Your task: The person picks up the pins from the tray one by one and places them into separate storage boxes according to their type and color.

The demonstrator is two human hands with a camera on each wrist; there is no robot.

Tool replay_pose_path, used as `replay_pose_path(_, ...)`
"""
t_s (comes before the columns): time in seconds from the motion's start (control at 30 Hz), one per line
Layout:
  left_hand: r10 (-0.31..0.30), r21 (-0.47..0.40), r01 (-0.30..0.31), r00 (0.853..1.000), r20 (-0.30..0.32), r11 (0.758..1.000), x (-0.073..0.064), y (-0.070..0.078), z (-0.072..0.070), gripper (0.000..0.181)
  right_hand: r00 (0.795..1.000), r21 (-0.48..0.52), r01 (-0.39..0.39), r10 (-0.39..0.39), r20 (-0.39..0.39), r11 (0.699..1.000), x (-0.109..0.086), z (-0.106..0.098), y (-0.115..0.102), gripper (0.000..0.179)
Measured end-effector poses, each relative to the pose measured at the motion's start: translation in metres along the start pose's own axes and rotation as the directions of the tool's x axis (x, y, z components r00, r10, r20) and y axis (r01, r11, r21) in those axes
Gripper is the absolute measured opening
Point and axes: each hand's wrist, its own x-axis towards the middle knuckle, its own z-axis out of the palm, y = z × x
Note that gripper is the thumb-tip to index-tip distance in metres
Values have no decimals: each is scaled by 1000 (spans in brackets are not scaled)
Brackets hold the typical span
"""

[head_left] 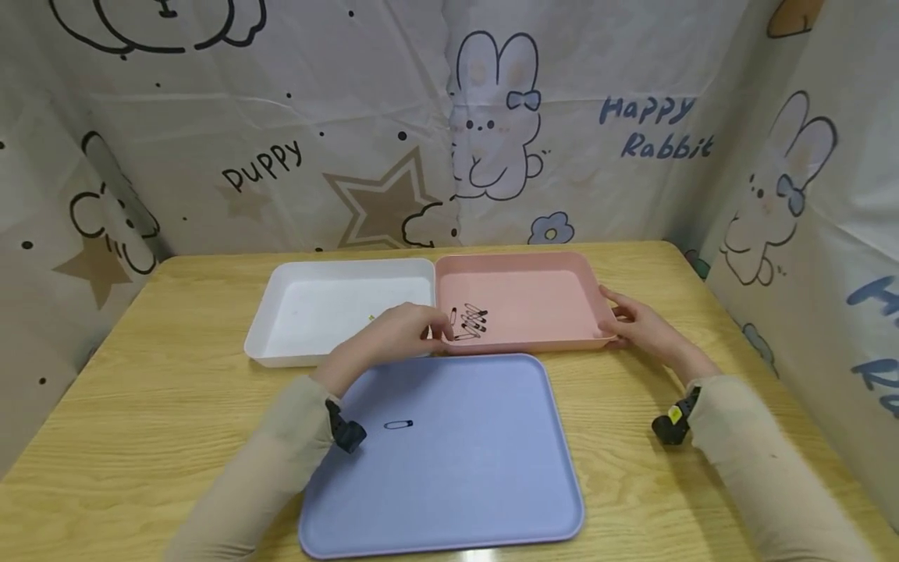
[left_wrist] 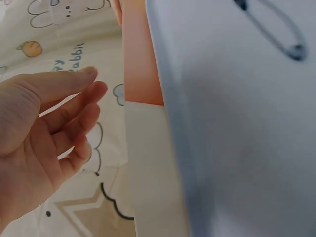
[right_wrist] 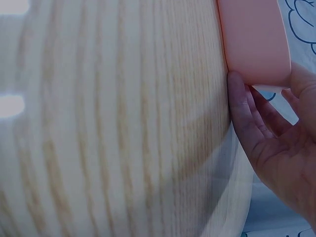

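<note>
Several safety pins (head_left: pixel 472 321) with dark heads lie bunched at the left end of the pink tray (head_left: pixel 534 293). My left hand (head_left: pixel 400 332) is above the near edge where the white and pink trays meet, its fingertips close to these pins. In the left wrist view its fingers are loosely bent, with nothing visible between them. My right hand (head_left: pixel 649 332) holds the pink tray's right end, its digits spread along that end in the right wrist view. One safety pin (head_left: pixel 398 425) lies on the blue tray (head_left: pixel 492 468) in front.
The white tray (head_left: pixel 316 308) stands left of the pink one, side by side, with a small yellow item (head_left: pixel 371 318) partly behind my left hand. A wooden table (head_left: pixel 175 390) bears all the trays. Printed cloth (head_left: pixel 281 156) hangs at the back and sides.
</note>
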Motion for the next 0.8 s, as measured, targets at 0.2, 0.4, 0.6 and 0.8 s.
replay_pose_path(0.2, -1, -19, 3, 997, 74, 1000, -29, -2, 0, 9, 1000, 4, 3, -3, 4, 1000, -1, 1, -2, 71)
replay_pose_path(0.4, -30, 30, 26, 991, 133, 999, -49, -2, 5, 6, 1000, 15, 15, -16, 13, 1000, -2, 0, -3, 71)
replay_pose_path(0.6, -45, 46, 37, 979, 199, 998, -58, 0, 13, 9, 1000, 6, 11, -11, 9, 1000, -1, 0, -2, 70)
replay_pose_path(0.8, 0, 114, -23, 980, 199, 993, -61, -1, 23, 13, 1000, 6, 12, -12, 3, 1000, -1, 0, -2, 70)
